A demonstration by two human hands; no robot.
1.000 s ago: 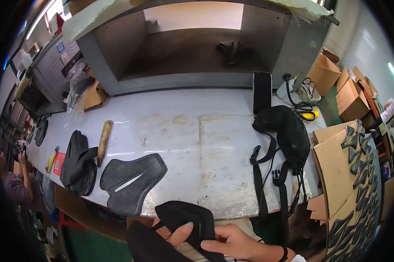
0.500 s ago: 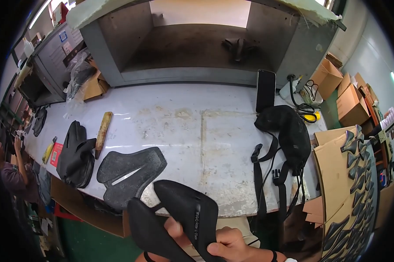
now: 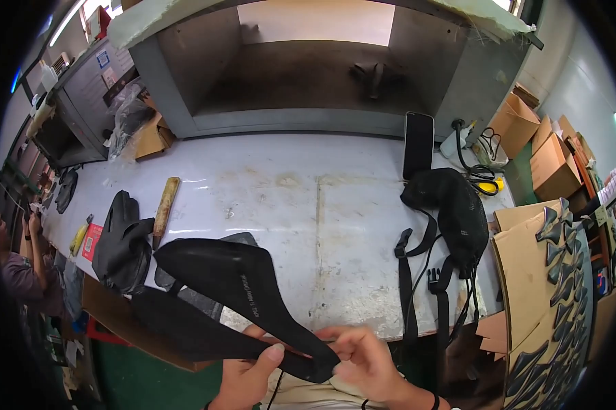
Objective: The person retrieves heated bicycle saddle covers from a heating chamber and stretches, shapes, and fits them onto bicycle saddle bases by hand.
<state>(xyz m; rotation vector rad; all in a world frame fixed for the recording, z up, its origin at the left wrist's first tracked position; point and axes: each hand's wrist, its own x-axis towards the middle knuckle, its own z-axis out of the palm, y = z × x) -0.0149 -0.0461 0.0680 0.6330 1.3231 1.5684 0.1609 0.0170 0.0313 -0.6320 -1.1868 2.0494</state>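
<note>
A black bicycle saddle (image 3: 236,273) with a long central gap and pale lettering is held above the table's front edge. Its broad end points left and its narrow nose points right. My left hand (image 3: 243,376) is closed around the lower side near the nose, thumb on top. At the nose tip, my right hand (image 3: 373,362) has its bent fingers on the edge; some fingertips are hidden. Beneath the saddle, a dark grey saddle-shaped pad (image 3: 202,304) lies partly covered on the table. Black gloves (image 3: 122,239) and a wooden-handled tool (image 3: 165,208) lie to the left.
A grey metal cabinet (image 3: 308,121) spans the back of the white table (image 3: 267,198). On the right are a phone (image 3: 417,145), a black strapped pouch (image 3: 458,219), and cardboard (image 3: 526,273) carrying several black parts. A person (image 3: 31,273) is at far left.
The saddle has turned so its broad end swings left and its nose comes up to the right. Both hands now show near the nose; the left thumb has come into view on top.
</note>
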